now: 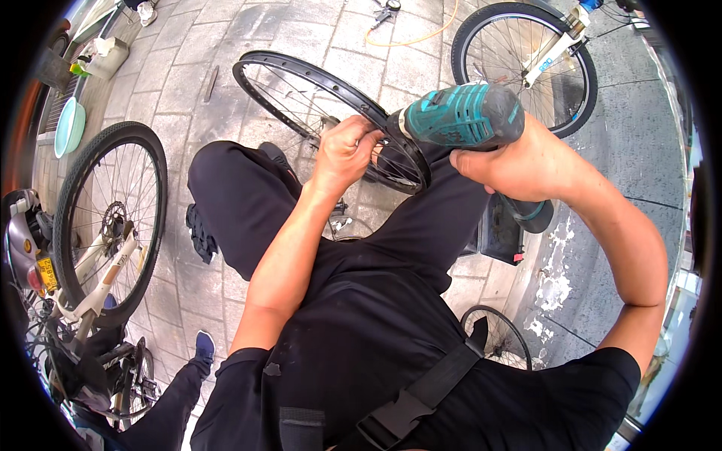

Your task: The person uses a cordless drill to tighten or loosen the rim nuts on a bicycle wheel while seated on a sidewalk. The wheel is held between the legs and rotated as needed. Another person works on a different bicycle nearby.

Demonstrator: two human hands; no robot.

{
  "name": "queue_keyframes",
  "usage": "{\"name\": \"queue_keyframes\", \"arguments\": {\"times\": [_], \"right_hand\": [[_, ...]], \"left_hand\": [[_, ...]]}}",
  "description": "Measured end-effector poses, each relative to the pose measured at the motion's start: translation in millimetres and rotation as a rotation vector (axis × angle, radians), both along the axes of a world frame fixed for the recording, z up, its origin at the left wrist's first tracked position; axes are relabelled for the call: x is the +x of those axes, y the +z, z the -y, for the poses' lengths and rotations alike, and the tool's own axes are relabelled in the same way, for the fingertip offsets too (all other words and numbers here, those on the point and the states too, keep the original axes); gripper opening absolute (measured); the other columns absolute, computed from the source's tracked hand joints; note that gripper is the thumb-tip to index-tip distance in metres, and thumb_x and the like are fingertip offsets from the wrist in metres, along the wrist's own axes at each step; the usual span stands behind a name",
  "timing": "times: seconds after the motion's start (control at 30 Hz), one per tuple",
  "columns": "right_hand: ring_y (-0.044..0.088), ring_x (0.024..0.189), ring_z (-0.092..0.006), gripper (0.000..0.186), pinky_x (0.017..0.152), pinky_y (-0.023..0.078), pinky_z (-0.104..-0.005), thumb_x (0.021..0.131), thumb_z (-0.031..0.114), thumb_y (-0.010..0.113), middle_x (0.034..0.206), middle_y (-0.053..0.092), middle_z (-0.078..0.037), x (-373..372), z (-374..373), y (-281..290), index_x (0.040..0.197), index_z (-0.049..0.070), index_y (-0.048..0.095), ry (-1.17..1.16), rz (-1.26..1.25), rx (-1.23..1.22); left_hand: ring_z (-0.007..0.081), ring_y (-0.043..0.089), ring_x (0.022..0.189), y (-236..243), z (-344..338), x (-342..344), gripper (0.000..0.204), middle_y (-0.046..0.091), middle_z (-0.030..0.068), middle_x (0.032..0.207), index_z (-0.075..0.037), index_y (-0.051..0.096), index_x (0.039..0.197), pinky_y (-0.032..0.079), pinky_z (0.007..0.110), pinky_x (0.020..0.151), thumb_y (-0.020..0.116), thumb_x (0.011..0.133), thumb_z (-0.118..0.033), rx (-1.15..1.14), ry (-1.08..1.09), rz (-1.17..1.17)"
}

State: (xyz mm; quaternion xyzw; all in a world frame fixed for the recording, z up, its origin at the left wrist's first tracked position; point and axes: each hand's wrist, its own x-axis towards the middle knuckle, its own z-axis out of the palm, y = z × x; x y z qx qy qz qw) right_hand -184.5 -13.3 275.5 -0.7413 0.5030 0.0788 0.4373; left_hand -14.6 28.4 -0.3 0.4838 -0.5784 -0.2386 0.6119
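Observation:
A bare black bicycle rim laced with spokes (pixel 320 74) leans between my knees, with no tyre on it. My left hand (pixel 346 154) is closed in a pinch at the rim's inner side, on what looks like a spoke where it meets the rim; the fingertips cover the exact spot. My right hand (pixel 515 165) grips a teal and black cordless drill (pixel 462 116) by its handle. The drill lies level, its chuck pointing left against the rim's outer face. Whether its bit sits in a rim hole cannot be seen.
A bicycle wheel with tyre (pixel 156 218) stands up on the left, another (pixel 456 52) at the far right. Behind my right arm is a black open case (pixel 502 237). A green basin (pixel 70 128) stands far left. Another person's shoe (pixel 204 347) is at lower left.

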Motion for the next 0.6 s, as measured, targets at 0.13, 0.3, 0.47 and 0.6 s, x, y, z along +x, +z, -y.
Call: {"name": "queue_keyframes", "arguments": {"times": [0.13,0.3,0.47,0.6], "right_hand": [[0.06,0.076,-0.0111,0.023,0.073,0.053,-0.0325,0.088,0.007,0.064,0.083,0.071,-0.005,5,0,6,0.11,0.002,0.07,0.046,-0.026,-0.017],[0.064,0.08,-0.0152,0.026,0.078,0.054,-0.0343,0.087,0.007,0.064,0.088,0.072,-0.009,12,2,12,0.112,0.003,0.069,0.151,-0.082,-0.059],[0.066,0.059,-0.0134,0.023,0.057,0.055,-0.0329,0.087,0.007,0.066,0.072,0.068,-0.005,14,-4,9,0.11,0.002,0.069,0.026,-0.085,0.024],[0.063,0.054,-0.0144,0.023,0.05,0.053,-0.0345,0.089,-0.001,0.067,0.075,0.066,-0.003,10,8,-7,0.112,0.003,0.066,0.089,-0.068,0.046]], "left_hand": [[0.0299,0.069,0.07,-2,0,4,0.007,0.069,0.0134,0.08,0.003,0.068,0.082,0.053,0.037,0.062,0.074,0.084,0.006,-0.017,0.001,0.016],[0.0284,0.068,0.067,9,-9,9,0.01,0.065,0.0129,0.077,0.002,0.065,0.081,0.052,0.037,0.058,0.074,0.085,0.004,0.021,0.027,0.006],[0.0333,0.069,0.077,-11,-7,7,0.013,0.064,0.0143,0.084,0.003,0.063,0.088,0.053,0.042,0.065,0.075,0.087,0.0,0.037,-0.086,-0.021],[0.0377,0.068,0.08,-11,-12,11,0.013,0.064,0.0161,0.085,0.003,0.063,0.088,0.052,0.044,0.069,0.074,0.089,-0.004,-0.049,0.002,0.052]]}}
